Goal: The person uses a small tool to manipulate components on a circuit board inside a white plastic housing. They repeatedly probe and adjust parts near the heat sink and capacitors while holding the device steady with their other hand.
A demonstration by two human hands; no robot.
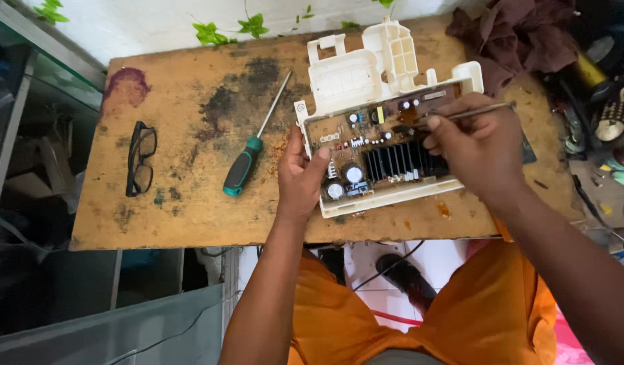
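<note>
Head view, the only one we have. We look down on a stained wooden board [190, 196] serving as the bench. On its right half lies a circuit board [376, 152] seated in a cream plastic housing [366, 71], with round capacitors at lower left and a black finned heat sink [400, 162] in the middle.

Left hand [302, 172]: fingers partly closed round the housing's left edge, thumb lying over the board near the capacitors. It pins the housing to the bench.

Right hand [467, 145]: closed in a pinch on a thin metal tool [471, 111]. The shaft runs nearly level, its far end sticking out to the right past the knuckles. The working tip points left toward the components above the heat sink; we cannot tell whether it touches anything, the fingers hide it.

Doing this well, as we judge it: keep the left hand's hold firm so the housing cannot skid, keep that thumb clear of the capacitor leads, rest the right wrist on the housing rim, and work the tip lightly so it does not bridge neighbouring parts.

Elsewhere: a teal-handled screwdriver [251, 152] lies just left of the housing, black-framed glasses [141, 159] well apart at far left, a dark brown rag [515, 34] at top right.
</note>
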